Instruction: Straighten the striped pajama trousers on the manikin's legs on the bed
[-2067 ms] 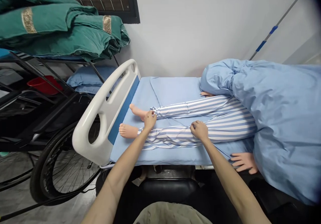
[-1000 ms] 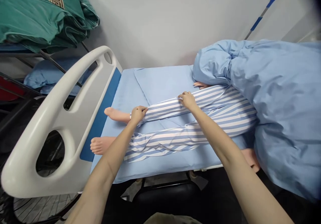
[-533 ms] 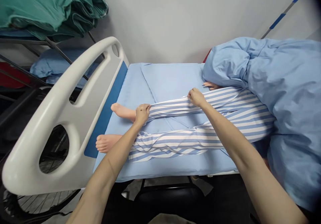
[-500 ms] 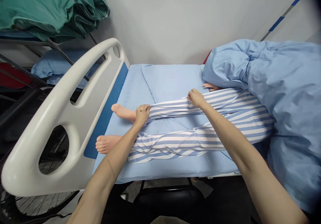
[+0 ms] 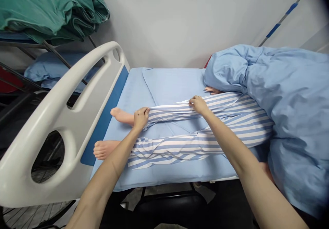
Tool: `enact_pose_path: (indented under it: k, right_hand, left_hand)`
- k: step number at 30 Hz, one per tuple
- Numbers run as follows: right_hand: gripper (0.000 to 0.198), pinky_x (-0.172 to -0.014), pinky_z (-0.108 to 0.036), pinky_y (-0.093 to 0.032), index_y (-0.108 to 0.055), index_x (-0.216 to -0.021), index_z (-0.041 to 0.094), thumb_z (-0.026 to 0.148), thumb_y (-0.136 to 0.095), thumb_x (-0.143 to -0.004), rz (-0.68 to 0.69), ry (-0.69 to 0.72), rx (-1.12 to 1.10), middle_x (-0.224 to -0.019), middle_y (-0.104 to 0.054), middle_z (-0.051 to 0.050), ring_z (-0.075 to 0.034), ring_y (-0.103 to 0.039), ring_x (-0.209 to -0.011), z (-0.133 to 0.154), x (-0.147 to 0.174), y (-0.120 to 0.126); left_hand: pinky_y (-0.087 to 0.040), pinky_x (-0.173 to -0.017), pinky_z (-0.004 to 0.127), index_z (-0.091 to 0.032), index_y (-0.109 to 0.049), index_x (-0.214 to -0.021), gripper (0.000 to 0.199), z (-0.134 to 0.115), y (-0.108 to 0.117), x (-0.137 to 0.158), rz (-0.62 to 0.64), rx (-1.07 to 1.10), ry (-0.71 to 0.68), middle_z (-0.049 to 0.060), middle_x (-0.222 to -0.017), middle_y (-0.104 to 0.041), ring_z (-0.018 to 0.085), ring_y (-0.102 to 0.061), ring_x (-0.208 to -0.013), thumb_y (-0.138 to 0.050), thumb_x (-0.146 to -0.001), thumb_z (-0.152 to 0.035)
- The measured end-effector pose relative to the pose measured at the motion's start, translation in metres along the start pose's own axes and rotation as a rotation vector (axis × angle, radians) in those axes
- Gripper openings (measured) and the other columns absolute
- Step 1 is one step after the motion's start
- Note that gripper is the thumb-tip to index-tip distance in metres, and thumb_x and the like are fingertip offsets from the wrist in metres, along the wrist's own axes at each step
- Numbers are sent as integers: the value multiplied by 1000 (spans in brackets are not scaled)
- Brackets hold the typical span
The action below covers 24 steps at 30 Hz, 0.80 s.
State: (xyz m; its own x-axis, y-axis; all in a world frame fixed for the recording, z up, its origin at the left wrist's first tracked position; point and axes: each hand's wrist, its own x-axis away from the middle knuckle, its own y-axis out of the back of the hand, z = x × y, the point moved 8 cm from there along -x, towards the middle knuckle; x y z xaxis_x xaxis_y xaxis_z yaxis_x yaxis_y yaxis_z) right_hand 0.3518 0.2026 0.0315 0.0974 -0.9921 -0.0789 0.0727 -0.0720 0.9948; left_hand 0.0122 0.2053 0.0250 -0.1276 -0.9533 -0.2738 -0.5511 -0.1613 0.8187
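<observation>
Blue-and-white striped trousers (image 5: 177, 147) cover the legs of a manikin lying on the bed. Its bare feet stick out at the left, the far foot (image 5: 122, 115) and the near foot (image 5: 105, 149). At the ankle of the far leg, my left hand (image 5: 141, 118) pinches the trouser cuff. My right hand (image 5: 198, 104) is closed on the same trouser leg around the knee, with the fabric drawn between both hands. The near trouser leg lies wrinkled and untouched. Part of a manikin hand (image 5: 212, 90) shows beside the hip.
A light blue quilt (image 5: 295, 112) is heaped over the upper body at the right. The white footboard (image 5: 84, 68) stands at the left, with a wheel behind it. Green folded fabric (image 5: 51, 13) lies on a rack. A black chair (image 5: 171, 201) stands at the near bedside.
The view has shifted slightly, so the bed sits a little further left. Both hands keep hold of the far trouser leg, and its upper edge is pulled a bit straighter.
</observation>
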Motion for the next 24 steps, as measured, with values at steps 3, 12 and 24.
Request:
enact_pose_path:
  k: [3, 12, 24]
  right_hand:
    - [27, -85, -33, -39, -72, -101, 15, 16, -46, -95, -39, -24, 1, -111, -63, -14, -25, -53, -100, 3, 2, 3]
    - [25, -85, -33, -37, -66, -103, 13, 17, -42, -96, -247, -15, -112, -104, -64, -14, -25, -52, -96, -3, -14, 52]
    - [40, -101, -42, -34, -62, -131, 24, 41, -48, -98, -74, 37, 35, -139, -57, -10, -29, -44, -126, 5, 22, -13]
  left_hand:
    - [-49, -90, 30, -19, -72, -95, 30, -1, 1, 3, 17, 19, 2, 9, -103, -75, 22, -68, -98, -45, -94, -29]
    - [-49, -95, 34, -19, -72, -101, 33, -1, 19, 0, -65, -33, -100, 10, -107, -74, 23, -67, -103, -40, -95, -25]
    - [-43, -100, 43, -11, -49, -143, 54, 0, -25, 19, 364, -473, -358, 21, -132, -61, 33, -60, -119, -53, -95, -35]
